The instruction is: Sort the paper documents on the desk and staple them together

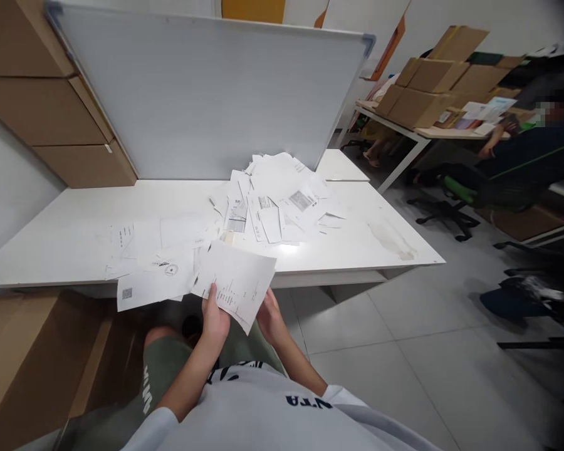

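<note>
Between my two hands, just over the table's front edge, is a printed sheet of paper (242,275), tilted and slightly curved. My left hand (215,318) grips its near left edge, with the thumb on top and the other fingers underneath. At the right edge my right hand (270,319) holds it too, its fingers partly hidden behind the sheet. To the left lie spread papers (181,235); one sheet with a stamp and a square code (145,289) overhangs the front edge. A loose heap of printed papers (282,197) sits farther back.
A whiteboard (207,94) stands along the back of the white table (357,241). Cardboard boxes (70,119) are stacked at left, with an open carton (32,351) below. At right are more boxes (432,78), office chairs (455,188) and a seated person (536,144).
</note>
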Motion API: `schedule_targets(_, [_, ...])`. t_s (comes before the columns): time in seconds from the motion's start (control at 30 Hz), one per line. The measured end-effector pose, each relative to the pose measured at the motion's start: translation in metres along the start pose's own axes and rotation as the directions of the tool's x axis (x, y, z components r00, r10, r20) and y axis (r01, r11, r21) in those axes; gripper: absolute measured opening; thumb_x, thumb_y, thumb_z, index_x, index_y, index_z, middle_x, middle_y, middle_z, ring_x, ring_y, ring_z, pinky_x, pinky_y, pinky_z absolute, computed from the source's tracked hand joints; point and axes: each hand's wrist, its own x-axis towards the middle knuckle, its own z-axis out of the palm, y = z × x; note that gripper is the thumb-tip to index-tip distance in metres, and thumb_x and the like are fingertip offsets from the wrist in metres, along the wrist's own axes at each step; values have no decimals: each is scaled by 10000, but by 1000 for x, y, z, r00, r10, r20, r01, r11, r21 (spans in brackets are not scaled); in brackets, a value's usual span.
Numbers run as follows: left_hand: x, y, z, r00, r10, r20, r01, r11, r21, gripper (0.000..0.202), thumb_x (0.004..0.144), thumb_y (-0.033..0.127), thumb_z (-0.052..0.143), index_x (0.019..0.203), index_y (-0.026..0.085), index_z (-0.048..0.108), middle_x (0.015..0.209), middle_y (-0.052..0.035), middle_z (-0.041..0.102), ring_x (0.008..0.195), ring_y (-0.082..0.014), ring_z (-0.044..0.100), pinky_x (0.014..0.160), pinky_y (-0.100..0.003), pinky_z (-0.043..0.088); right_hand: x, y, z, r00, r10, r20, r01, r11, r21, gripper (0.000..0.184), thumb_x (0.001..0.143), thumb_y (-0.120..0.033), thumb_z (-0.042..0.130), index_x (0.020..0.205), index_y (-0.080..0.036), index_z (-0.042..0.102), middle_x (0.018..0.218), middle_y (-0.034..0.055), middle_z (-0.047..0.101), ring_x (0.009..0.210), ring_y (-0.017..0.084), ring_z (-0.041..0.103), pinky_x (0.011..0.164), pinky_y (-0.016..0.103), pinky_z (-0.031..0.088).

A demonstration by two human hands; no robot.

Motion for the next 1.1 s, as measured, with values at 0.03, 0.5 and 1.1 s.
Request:
schedule_targets(0.03, [0, 2, 6, 1000, 24, -1, -24, 1000, 11, 306, 902, 317, 587, 1188, 215, 619, 1354, -91, 619, 1300, -242, 547, 1094, -414, 469, 3, -4, -1, 1000, 0, -7, 1, 1000, 22, 752, 713, -699, 662, 1285, -214, 598, 1357, 117, 606, 1214, 330, 595, 963, 465, 513])
schedule_targets(0.5, [65, -31, 41, 970, 172, 172, -209, 951, 227, 542, 767, 435, 741, 1238, 294, 512, 1203, -96, 647, 1111, -268, 645, 918, -419, 555, 85, -52, -75, 901, -332, -279, 188, 879, -439, 311, 589, -380, 744, 813, -172, 691, 774, 41, 721, 748, 234, 643, 703, 339, 531])
schedule_targets(1.1, [102, -29, 51, 851, 287, 439, -491, 732, 472, 320, 731, 461, 657, 940, 220, 624, 958, -79, 688, 958, -284, 628, 907, -418, 460, 114, -53, -82, 863, -466, -194, 335, 816, -471, 339, 677, -437, 678, 870, -159, 695, 892, 80, 720, 885, 252, 632, 784, 349, 491])
